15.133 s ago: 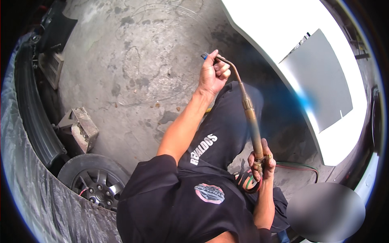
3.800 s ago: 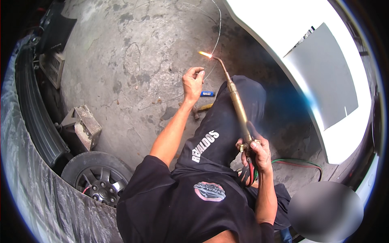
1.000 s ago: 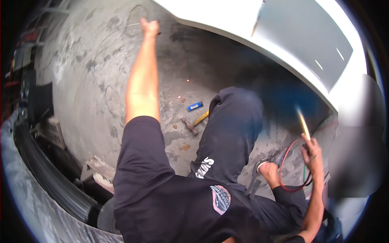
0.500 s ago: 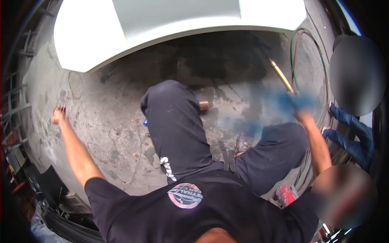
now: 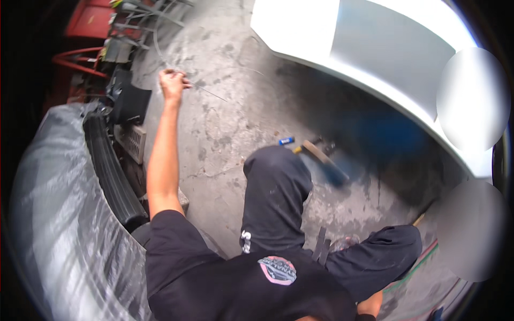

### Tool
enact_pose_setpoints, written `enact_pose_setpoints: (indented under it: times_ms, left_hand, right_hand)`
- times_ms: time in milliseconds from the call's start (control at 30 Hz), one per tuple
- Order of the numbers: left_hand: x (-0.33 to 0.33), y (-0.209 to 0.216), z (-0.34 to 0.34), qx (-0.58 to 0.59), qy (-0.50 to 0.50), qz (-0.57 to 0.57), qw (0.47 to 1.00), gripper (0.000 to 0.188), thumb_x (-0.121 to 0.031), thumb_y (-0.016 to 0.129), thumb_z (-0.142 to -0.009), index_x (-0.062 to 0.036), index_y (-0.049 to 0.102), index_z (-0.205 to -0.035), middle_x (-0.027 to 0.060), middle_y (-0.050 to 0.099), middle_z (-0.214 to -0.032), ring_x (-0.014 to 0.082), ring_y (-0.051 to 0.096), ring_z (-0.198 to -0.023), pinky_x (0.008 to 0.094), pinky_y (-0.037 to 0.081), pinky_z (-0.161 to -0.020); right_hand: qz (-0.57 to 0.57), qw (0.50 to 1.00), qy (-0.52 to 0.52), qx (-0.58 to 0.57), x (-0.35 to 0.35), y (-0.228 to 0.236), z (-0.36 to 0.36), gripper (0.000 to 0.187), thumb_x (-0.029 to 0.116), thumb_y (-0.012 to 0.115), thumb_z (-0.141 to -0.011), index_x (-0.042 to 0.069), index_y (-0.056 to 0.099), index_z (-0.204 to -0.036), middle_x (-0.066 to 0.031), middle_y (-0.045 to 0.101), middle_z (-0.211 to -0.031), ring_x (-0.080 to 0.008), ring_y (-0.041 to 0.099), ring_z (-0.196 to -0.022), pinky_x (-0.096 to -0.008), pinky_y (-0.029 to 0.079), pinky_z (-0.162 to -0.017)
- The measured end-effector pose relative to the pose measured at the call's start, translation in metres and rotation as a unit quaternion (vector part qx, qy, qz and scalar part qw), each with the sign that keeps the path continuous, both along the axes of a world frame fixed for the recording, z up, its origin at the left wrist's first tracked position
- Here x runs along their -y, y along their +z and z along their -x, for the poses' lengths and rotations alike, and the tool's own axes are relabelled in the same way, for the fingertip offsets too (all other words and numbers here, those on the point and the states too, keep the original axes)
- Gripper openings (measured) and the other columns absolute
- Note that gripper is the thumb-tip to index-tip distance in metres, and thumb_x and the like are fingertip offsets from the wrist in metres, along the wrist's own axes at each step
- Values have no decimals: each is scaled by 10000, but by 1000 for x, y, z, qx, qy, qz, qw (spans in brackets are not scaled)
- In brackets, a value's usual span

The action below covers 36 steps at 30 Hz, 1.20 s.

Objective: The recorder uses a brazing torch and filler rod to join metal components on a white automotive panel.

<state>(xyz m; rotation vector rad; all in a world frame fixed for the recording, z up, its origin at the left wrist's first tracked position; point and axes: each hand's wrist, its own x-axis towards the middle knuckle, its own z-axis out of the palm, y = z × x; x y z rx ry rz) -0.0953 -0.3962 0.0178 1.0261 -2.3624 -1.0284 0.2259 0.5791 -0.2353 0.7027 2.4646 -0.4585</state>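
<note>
My left hand point(image 5: 174, 84) is reached out far forward on the left, over the concrete floor. Its fingers are closed around a thin wire point(image 5: 210, 93), which sticks out to the right of the hand. My right hand is hidden; just a bit of the right arm point(image 5: 370, 304) shows below my bent right leg. Beside that knee, the end of a yellowish rod-like piece point(image 5: 420, 218) pokes out, mostly covered.
A white and grey car panel point(image 5: 396, 59) spans the upper right. Near my left knee lie a small blue item point(image 5: 287, 141) and a wooden-looking strip point(image 5: 317, 151). Plastic sheeting point(image 5: 59, 208) and a black ribbed part point(image 5: 107, 166) line the left; hoses point(image 5: 412, 272) run lower right.
The view has swung left. My left hand now shows a wire in its grip. My right hand, which held a brass-coloured torch, has gone out of sight.
</note>
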Motion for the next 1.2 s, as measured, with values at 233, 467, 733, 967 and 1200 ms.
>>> enact_pose_setpoints:
  times_ms: [233, 467, 733, 967, 1200]
  left_hand:
    - [-122, 39, -47, -199, -12, -51, 979, 287, 45, 530, -984, -52, 364, -1197, 160, 643, -949, 191, 666, -630, 342, 631, -558]
    - [-255, 104, -41, -247, -36, -40, 967, 258, 62, 521, -993, -34, 392, -1195, 135, 662, -914, 159, 661, -628, 286, 582, -536]
    - [-311, 65, -34, -132, -136, 118, 975, 297, 14, 571, -987, -25, 452, -1256, 161, 738, -961, 268, 753, -803, 355, 582, -663]
    - [-325, 62, -12, -124, -185, 209, 952, 204, -7, 602, -968, -24, 550, -1164, 204, 688, -966, 391, 685, -858, 431, 537, -760]
    - [-271, 91, -35, -202, -151, 202, 946, 102, -77, 670, -996, -2, 711, -1050, 128, 726, -987, 228, 675, -901, 344, 527, -819]
  right_hand:
    - [358, 851, 93, -373, -3, -110, 222, 282, 139, 643, -993, 47, 698, -1254, -157, 722, -1010, -287, 742, -860, -446, 580, -748]
    - [383, 809, 204, -396, 276, 244, 469, 385, 209, 575, -1050, -40, 663, -1329, -186, 769, -1117, -224, 731, -991, -328, 554, -888]
    - [696, 578, 393, -165, 573, 411, 491, 859, 420, 705, -978, -80, 344, -1575, -232, 718, -1224, -278, 693, -1116, -374, 518, -997]
    - [787, 469, 378, -134, 602, 485, 529, 547, 75, 609, -980, -90, 476, -1484, -161, 717, -874, -203, 696, -624, -323, 605, -573]
    - [684, 557, 236, -408, 509, 539, 598, 614, 3, 565, -935, -97, 408, -1520, -223, 743, -880, -254, 758, -672, -319, 659, -599]
